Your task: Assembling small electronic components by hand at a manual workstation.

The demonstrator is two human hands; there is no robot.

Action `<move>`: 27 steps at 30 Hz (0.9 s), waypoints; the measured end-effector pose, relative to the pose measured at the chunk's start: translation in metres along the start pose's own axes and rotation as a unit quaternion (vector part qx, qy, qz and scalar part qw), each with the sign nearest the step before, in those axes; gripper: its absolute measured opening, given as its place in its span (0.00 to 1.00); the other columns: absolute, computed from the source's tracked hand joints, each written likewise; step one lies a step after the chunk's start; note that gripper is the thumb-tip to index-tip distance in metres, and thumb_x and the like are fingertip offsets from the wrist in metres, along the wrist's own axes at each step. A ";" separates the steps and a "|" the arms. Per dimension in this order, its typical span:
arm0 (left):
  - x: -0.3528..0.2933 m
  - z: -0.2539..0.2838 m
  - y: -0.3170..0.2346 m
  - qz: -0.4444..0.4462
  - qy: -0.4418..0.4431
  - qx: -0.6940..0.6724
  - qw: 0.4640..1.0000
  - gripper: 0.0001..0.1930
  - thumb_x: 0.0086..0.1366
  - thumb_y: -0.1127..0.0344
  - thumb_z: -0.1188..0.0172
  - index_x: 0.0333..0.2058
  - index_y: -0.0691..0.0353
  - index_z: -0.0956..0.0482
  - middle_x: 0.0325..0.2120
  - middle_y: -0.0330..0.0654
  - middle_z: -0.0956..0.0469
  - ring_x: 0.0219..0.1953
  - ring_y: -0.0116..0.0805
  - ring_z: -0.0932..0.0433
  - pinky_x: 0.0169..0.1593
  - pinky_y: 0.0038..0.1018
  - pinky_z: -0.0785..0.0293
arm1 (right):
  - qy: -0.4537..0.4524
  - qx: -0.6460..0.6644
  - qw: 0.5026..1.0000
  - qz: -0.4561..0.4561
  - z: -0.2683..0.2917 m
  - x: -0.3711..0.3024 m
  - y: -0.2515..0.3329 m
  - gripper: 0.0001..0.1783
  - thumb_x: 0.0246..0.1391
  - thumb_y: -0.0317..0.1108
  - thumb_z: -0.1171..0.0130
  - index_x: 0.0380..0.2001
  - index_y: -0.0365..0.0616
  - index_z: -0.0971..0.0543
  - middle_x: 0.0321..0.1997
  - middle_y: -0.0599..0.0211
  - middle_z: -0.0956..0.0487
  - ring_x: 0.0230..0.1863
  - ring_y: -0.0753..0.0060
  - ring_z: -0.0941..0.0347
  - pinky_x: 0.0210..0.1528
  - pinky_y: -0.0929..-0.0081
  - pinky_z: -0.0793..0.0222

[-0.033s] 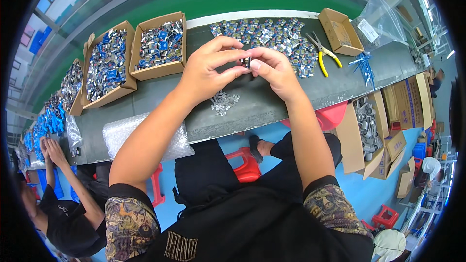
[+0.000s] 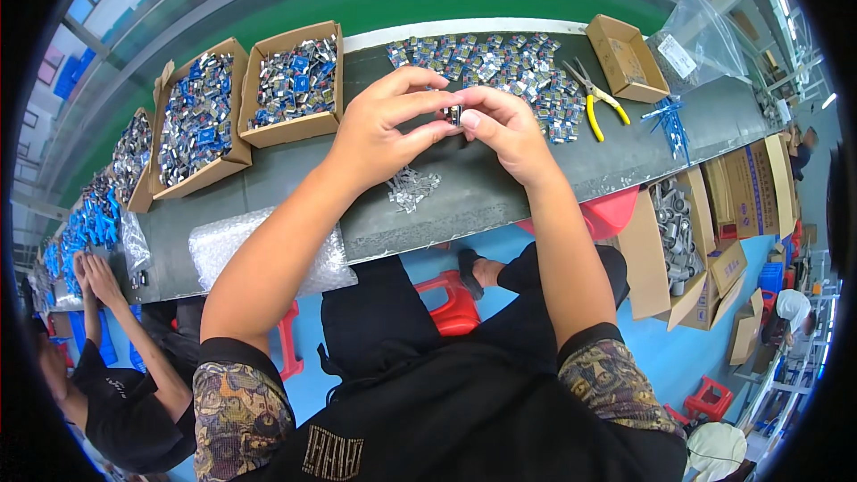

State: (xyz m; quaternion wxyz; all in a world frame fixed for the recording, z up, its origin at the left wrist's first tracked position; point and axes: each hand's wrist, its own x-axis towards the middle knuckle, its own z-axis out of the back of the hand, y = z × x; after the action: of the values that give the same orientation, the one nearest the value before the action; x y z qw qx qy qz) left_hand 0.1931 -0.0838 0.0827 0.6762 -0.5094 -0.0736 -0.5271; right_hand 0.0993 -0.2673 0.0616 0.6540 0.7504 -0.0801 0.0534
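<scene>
Both hands (image 2: 379,128) (image 2: 511,132) — close together, half-curled

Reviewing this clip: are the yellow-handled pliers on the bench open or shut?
Open. The pliers lie on the dark bench with their yellow handles spread and their jaw tips apart.

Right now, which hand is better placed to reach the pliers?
Likely your right hand: the pliers lie on its side, farther from your left hand. Both hands hold a small part.
</scene>
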 end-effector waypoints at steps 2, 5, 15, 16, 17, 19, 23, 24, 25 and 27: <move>0.000 0.000 0.001 -0.001 0.001 -0.008 1.000 0.16 0.52 0.70 0.30 0.42 0.57 0.15 0.42 0.43 0.22 0.42 0.38 0.21 0.45 0.29 0.24 | -0.001 -0.001 1.000 0.000 0.000 -0.001 0.001 0.16 0.58 0.35 0.40 0.46 0.38 0.22 0.38 0.71 0.23 0.36 0.82 0.30 0.41 0.81 0.32; 0.000 0.000 0.003 -0.012 0.005 0.004 1.000 0.16 0.52 0.70 0.30 0.42 0.58 0.15 0.42 0.44 0.21 0.43 0.39 0.21 0.46 0.30 0.24 | 0.001 -0.002 1.000 -0.003 0.000 0.000 0.004 0.16 0.58 0.35 0.40 0.46 0.38 0.22 0.38 0.71 0.22 0.37 0.82 0.29 0.41 0.81 0.32; 0.000 -0.001 0.000 0.011 -0.005 -0.025 1.000 0.15 0.52 0.71 0.29 0.41 0.60 0.16 0.40 0.43 0.20 0.42 0.39 0.20 0.46 0.29 0.24 | 0.004 -0.023 1.000 -0.013 0.006 0.000 -0.002 0.18 0.61 0.40 0.43 0.46 0.36 0.22 0.37 0.66 0.21 0.36 0.78 0.27 0.40 0.80 0.32; 0.000 -0.002 0.000 0.028 -0.015 -0.047 0.998 0.15 0.51 0.71 0.29 0.41 0.60 0.16 0.40 0.43 0.20 0.41 0.38 0.20 0.46 0.29 0.24 | 0.003 -0.024 1.000 -0.013 0.007 0.000 -0.004 0.18 0.61 0.40 0.43 0.46 0.36 0.22 0.37 0.66 0.21 0.36 0.78 0.27 0.40 0.80 0.32; 0.000 -0.001 0.000 0.028 -0.014 -0.047 0.998 0.15 0.51 0.71 0.29 0.41 0.60 0.16 0.40 0.43 0.20 0.41 0.38 0.20 0.46 0.29 0.24 | 0.006 -0.019 1.000 -0.010 0.007 0.001 -0.004 0.18 0.61 0.41 0.43 0.46 0.36 0.22 0.37 0.65 0.21 0.36 0.78 0.27 0.40 0.80 0.32; 0.000 0.000 -0.001 0.026 -0.022 -0.054 0.998 0.16 0.51 0.72 0.29 0.41 0.59 0.16 0.39 0.43 0.20 0.41 0.37 0.20 0.46 0.29 0.24 | 0.008 -0.015 1.000 -0.007 0.006 0.001 -0.004 0.19 0.61 0.42 0.44 0.46 0.36 0.23 0.36 0.64 0.20 0.36 0.77 0.26 0.40 0.80 0.32; -0.001 -0.001 0.001 0.008 -0.003 -0.054 0.998 0.16 0.51 0.73 0.30 0.41 0.59 0.15 0.39 0.43 0.20 0.41 0.37 0.20 0.47 0.28 0.24 | 0.016 -0.011 1.000 0.003 0.002 -0.001 -0.001 0.20 0.58 0.42 0.41 0.46 0.36 0.23 0.36 0.65 0.21 0.37 0.77 0.26 0.41 0.80 0.31; -0.001 -0.001 0.001 0.007 -0.003 -0.056 0.998 0.16 0.51 0.73 0.29 0.42 0.59 0.15 0.39 0.43 0.20 0.42 0.36 0.20 0.46 0.28 0.24 | 0.019 -0.007 1.000 -0.003 0.002 -0.001 0.000 0.20 0.58 0.42 0.40 0.46 0.37 0.23 0.36 0.65 0.21 0.36 0.77 0.26 0.41 0.80 0.31; -0.001 -0.001 0.001 0.007 -0.002 -0.057 0.998 0.17 0.51 0.73 0.29 0.42 0.59 0.15 0.39 0.43 0.20 0.42 0.36 0.20 0.46 0.28 0.24 | 0.019 -0.007 1.000 -0.003 0.001 -0.001 0.001 0.20 0.58 0.42 0.40 0.46 0.37 0.23 0.36 0.65 0.21 0.36 0.77 0.26 0.41 0.80 0.31; -0.001 -0.001 0.002 0.007 0.000 -0.057 0.998 0.17 0.51 0.73 0.29 0.43 0.58 0.15 0.39 0.42 0.19 0.41 0.36 0.20 0.46 0.28 0.24 | 0.011 0.004 1.000 -0.002 0.000 -0.002 0.002 0.19 0.57 0.40 0.40 0.45 0.37 0.22 0.36 0.66 0.21 0.36 0.78 0.27 0.41 0.80 0.31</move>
State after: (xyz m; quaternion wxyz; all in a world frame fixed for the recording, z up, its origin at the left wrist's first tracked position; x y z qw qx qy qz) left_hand 0.1939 -0.0843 0.0805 0.6498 -0.5475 -0.0404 -0.5257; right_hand 0.0967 -0.2677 0.0635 0.6519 0.7526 -0.0707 0.0608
